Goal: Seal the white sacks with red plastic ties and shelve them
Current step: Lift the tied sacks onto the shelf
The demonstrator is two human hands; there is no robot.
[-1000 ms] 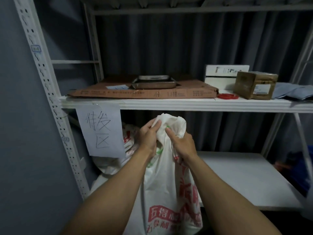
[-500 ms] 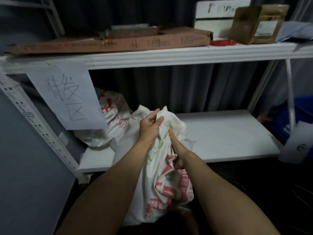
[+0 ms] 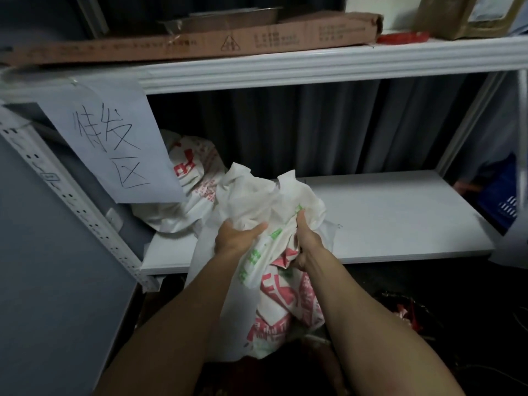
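A white sack [image 3: 274, 304] with red and green print hangs in front of the lower shelf [image 3: 385, 221], its crumpled neck level with the shelf board. My left hand [image 3: 234, 237] grips the neck from the left. My right hand [image 3: 304, 241] grips it from the right, fingers curled into the fabric. A second white sack [image 3: 197, 178] lies at the back left of the lower shelf. Red plastic ties [image 3: 403, 38] sit in a small heap on the upper shelf [image 3: 314, 67]. No tie shows on the neck I hold.
A handwritten paper sign [image 3: 114, 144] hangs from the upper shelf's left end. A flat cardboard box [image 3: 200, 44] with a metal tray, and a brown box [image 3: 460, 15], sit on top. A blue crate [image 3: 500, 195] stands right of the rack.
The sack has come lower and closer to the lower shelf's front edge, and my view has tilted down. My hands have shifted lower on the neck, still holding it.
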